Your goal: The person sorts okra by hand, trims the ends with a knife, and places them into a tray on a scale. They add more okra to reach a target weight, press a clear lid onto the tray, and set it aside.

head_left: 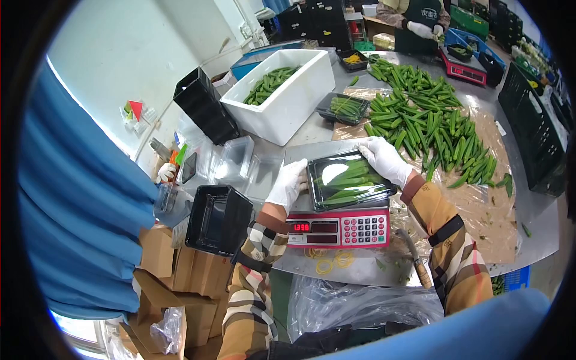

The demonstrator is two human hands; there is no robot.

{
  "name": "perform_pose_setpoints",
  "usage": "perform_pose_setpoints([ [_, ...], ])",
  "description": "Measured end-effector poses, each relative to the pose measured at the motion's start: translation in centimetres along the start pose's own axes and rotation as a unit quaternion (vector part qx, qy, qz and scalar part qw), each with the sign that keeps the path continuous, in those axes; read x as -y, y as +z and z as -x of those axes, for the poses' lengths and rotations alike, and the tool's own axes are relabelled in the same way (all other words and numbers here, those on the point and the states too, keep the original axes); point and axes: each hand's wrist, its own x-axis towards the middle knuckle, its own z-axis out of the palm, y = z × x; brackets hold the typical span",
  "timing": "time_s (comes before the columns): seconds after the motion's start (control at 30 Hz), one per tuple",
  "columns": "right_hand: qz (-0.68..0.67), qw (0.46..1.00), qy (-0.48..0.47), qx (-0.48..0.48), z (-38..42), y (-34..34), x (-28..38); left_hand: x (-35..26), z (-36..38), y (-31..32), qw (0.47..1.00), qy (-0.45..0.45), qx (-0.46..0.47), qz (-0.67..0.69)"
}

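Note:
A black tray of okra (347, 180) with a clear lid sits on a red electronic scale (339, 229). My left hand (288, 183), in a white glove, presses against the tray's left edge. My right hand (384, 159), also gloved, rests on the tray's far right corner. The scale's display shows red digits.
A large pile of loose okra (429, 126) covers the steel table (531, 210) to the right. A white foam box (285, 90) of okra and another filled tray (343, 108) stand behind. Black tray stacks (217, 219) sit left. Rubber bands (333, 261) and a knife (415, 257) lie near the front edge. Another person (420, 24) works at a second scale far back.

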Motion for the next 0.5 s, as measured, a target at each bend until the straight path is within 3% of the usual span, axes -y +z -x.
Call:
perform_pose_setpoints([
  [0.1, 0.006, 1.0, 0.003, 0.016, 0.0, -0.1, 0.2, 0.0, -0.6, -1.0, 0.999, -0.035, 0.04, -0.003],
  [0.2, 0.02, 1.0, -0.004, 0.016, 0.1, 0.0, -0.1, -0.1, -1.4, -2.1, 0.981, -0.109, 0.143, 0.078],
  [0.3, 0.003, 1.0, -0.02, 0.008, -0.1, 0.3, -1.1, 0.2, -1.3, -1.7, 0.972, -0.059, 0.172, 0.15],
  [0.43, -0.023, 0.999, -0.016, 0.018, 0.0, 0.2, -1.1, 1.0, -0.6, -1.4, 0.978, -0.062, 0.129, 0.151],
  [0.5, -0.062, 0.998, 0.002, 0.001, 0.1, 0.3, -0.6, 0.7, -0.4, -1.4, 0.993, -0.076, 0.07, 0.063],
])
